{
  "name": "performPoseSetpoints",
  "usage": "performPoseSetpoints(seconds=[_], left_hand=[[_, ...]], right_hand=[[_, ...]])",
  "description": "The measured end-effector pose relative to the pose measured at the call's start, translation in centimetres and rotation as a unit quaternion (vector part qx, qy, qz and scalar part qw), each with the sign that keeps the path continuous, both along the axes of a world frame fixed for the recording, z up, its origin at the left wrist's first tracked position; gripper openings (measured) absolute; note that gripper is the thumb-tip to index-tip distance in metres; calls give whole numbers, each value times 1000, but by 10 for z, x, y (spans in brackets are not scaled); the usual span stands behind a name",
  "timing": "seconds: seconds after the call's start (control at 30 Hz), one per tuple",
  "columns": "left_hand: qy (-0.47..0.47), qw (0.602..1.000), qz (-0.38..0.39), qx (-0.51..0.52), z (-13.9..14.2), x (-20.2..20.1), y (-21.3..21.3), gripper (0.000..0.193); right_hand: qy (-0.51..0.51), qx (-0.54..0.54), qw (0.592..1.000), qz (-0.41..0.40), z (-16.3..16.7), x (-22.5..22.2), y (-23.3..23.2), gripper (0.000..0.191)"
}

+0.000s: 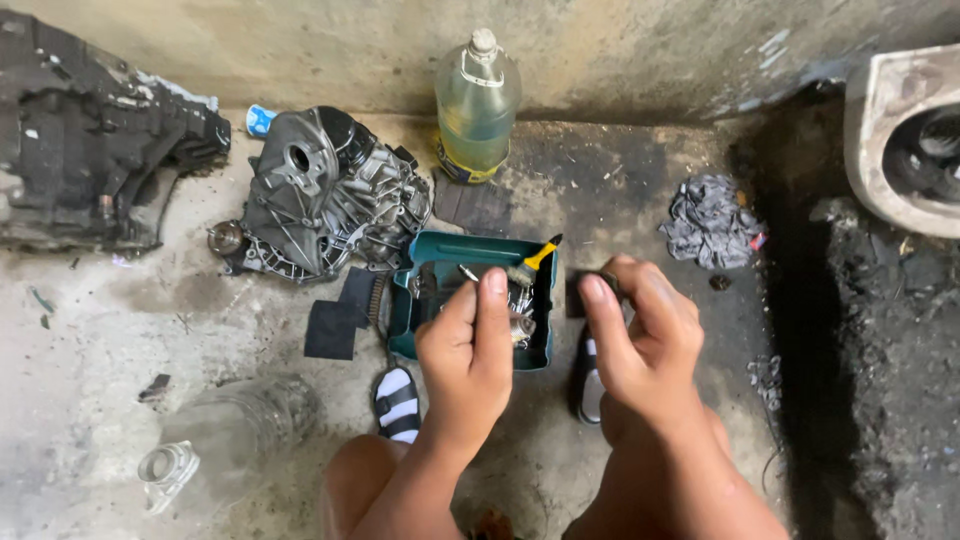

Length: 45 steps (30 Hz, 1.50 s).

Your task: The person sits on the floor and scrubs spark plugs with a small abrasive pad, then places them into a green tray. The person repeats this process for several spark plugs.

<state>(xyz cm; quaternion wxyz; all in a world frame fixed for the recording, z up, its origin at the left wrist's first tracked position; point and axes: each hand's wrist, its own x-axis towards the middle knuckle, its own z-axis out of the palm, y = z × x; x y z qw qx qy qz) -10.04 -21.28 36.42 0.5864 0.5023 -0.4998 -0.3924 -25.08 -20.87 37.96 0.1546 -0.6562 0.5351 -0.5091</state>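
My left hand (pixel 466 350) hovers over a teal tray (pixel 440 252) on the concrete floor, fingers curled around a small metal part (pixel 522 325). My right hand (pixel 645 335) is just right of the tray, closed around a small dark object (pixel 598 285) that is mostly hidden by the fingers. Inside the tray lie several small metal parts and a yellow-handled brush (pixel 534 262). My knees and my feet in striped sandals (pixel 398 403) show below the hands.
A grey metal gearbox housing (pixel 325 195) lies left of the tray, a bigger dark casing (pixel 90 140) at far left. A bottle of yellowish liquid (pixel 477 105) stands by the wall. A crumpled rag (pixel 710 222), a clear bottle on its side (pixel 225 430) and black pads (pixel 332 325) lie about.
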Motion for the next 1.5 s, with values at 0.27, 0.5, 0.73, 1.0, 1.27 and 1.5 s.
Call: performPoseSetpoints(seconds=[0.27, 0.5, 0.73, 1.0, 1.27, 1.5], left_hand=[[86, 994, -63, 16, -2, -5, 3, 36], [200, 968, -68, 135, -3, 0, -3, 33], [204, 969, -135, 32, -7, 1, -1, 26], [243, 956, -163, -4, 4, -3, 4, 17], [103, 991, -75, -30, 7, -7, 3, 25], [-116, 974, 19, -191, 13, -2, 0, 28]], right_hand=[[3, -47, 993, 111, 7, -2, 3, 8], [-237, 95, 956, 146, -5, -1, 4, 10], [-326, 187, 911, 169, -2, 3, 6, 13], [-322, 151, 918, 172, -3, 0, 4, 8], [-251, 124, 946, 162, -2, 1, 3, 6], [-142, 61, 976, 157, -3, 1, -1, 11]])
